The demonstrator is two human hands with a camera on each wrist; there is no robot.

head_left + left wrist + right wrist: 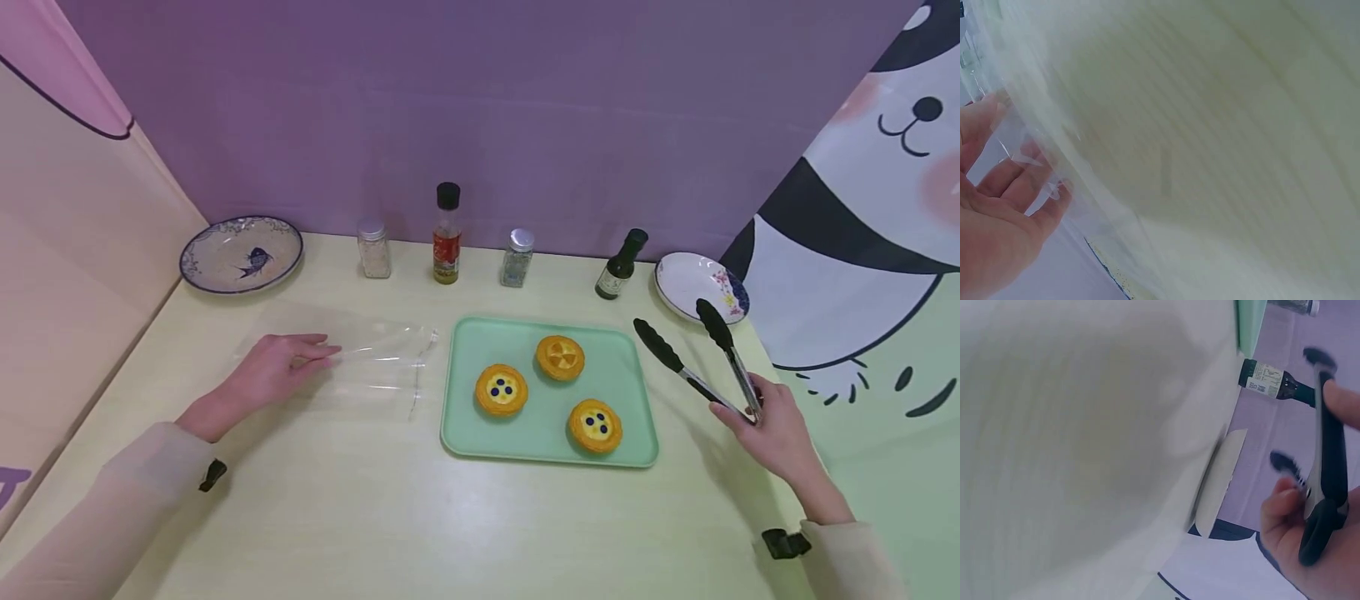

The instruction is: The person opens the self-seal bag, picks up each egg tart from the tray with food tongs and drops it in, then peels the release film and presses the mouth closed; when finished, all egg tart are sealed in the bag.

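On the left of the table, a clear plastic bag (378, 367) lies under my left hand (281, 367), its film catching the light. The left hand (1013, 187) pinches the film at its fingertips, and some fingers show through it. At the right, my right hand (780, 429) grips black-tipped metal tongs (738, 367) near the hinge end. Their arms stand spread, with nothing between the tips, beside a mint-green tray (637, 433). Three round tarts sit on it: one with a cross pattern (560, 358), two with dark dots (502, 390) (595, 426).
An oval blue-patterned plate (225, 250) stands at the back left. Along the back are two silver-capped shakers (374, 254) (517, 262), a red-labelled bottle (446, 246) and a dark green bottle (621, 267). A white flowered plate (686, 283) stands at the back right.
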